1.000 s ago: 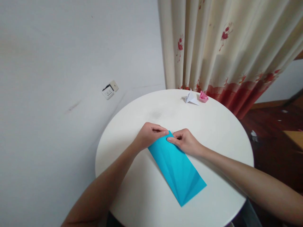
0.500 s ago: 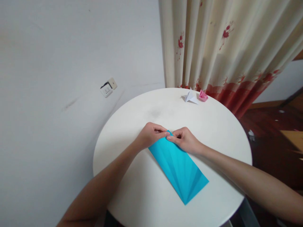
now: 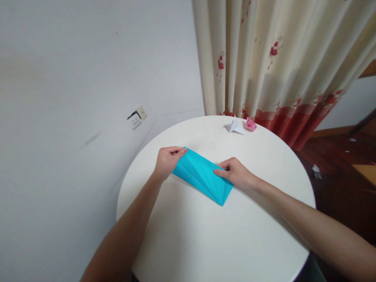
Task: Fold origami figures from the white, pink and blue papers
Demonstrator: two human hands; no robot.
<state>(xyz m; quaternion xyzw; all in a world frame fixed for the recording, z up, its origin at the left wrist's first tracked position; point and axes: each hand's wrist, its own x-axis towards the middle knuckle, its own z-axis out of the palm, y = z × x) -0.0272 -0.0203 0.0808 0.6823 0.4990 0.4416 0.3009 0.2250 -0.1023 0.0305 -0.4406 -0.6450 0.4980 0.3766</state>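
Observation:
A folded turquoise paper (image 3: 201, 175), long and creased, lies slanted on the round white table (image 3: 205, 243). My left hand (image 3: 167, 160) pinches its upper left corner. My right hand (image 3: 235, 173) grips its right edge near the lower end. The paper spans between the two hands, just above or on the tabletop; I cannot tell whether it touches.
A small white folded paper figure (image 3: 235, 126) and a small pink one (image 3: 250, 124) sit at the table's far edge. A cream curtain with red flowers (image 3: 279, 66) hangs behind. A wall socket (image 3: 135, 117) is on the white wall at left. Dark wooden floor lies at right.
The paper has turned from pointing toward me to lying crosswise. My left hand moved left and away with one corner; my right hand shifted along the paper to its other end.

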